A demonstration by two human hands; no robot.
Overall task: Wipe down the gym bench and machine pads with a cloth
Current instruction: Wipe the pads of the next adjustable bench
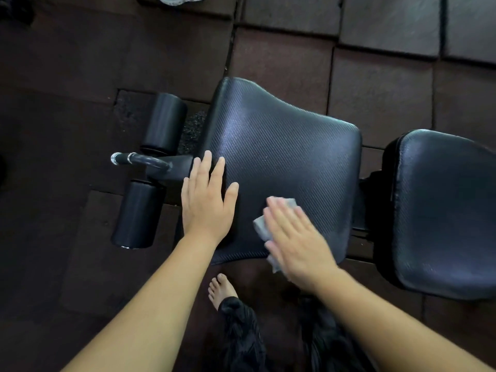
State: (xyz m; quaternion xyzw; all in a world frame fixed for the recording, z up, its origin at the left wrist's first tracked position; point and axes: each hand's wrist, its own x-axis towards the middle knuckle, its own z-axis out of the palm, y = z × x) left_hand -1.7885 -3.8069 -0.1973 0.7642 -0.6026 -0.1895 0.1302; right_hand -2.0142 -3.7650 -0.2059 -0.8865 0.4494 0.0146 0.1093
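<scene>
A black textured seat pad [284, 151] of a gym bench fills the middle of the view. My left hand [208, 200] lies flat and open on its left edge, fingers spread. My right hand [295, 240] presses a small grey cloth [261, 228] flat against the pad's near part; the hand is blurred and covers most of the cloth. A second, smoother black back pad [445, 210] lies to the right, across a gap.
Two black foam rollers [163, 122] [137, 213] and a curved metal handle [142, 159] stick out left of the seat. Dark rubber floor tiles [375, 84] surround the bench. My bare foot [221, 289] and dark trouser leg stand just below the seat.
</scene>
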